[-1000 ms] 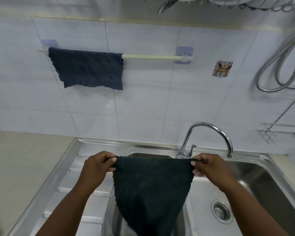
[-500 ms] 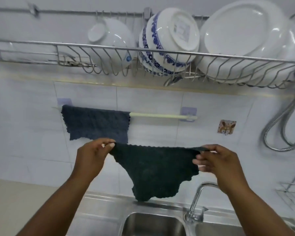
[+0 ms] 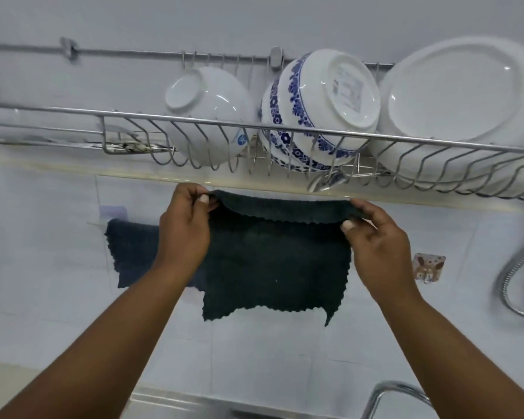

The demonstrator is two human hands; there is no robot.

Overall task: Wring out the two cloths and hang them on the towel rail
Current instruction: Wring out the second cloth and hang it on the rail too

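I hold a dark green cloth [image 3: 273, 261] stretched out flat in front of the tiled wall. My left hand [image 3: 185, 234] pinches its upper left corner and my right hand [image 3: 375, 240] pinches its upper right corner. The top edge is folded over toward me. Behind it, a dark blue cloth [image 3: 133, 252] hangs on the left part of the towel rail [image 3: 96, 224]. Most of the rail is hidden by the held cloth and my hands, so I cannot tell whether the green cloth touches it.
A wire dish rack [image 3: 285, 137] runs just above my hands, holding a white bowl [image 3: 206, 116], a blue-patterned bowl [image 3: 321, 110] and a white plate [image 3: 460, 107]. A sticker hook [image 3: 429, 267] and a metal hose [image 3: 515, 282] are at right. The tap [image 3: 390, 394] sits below.
Both hands have lifted the green cloth from over the sink up to rail height, in front of the rail's right part. My view has tilted upward.
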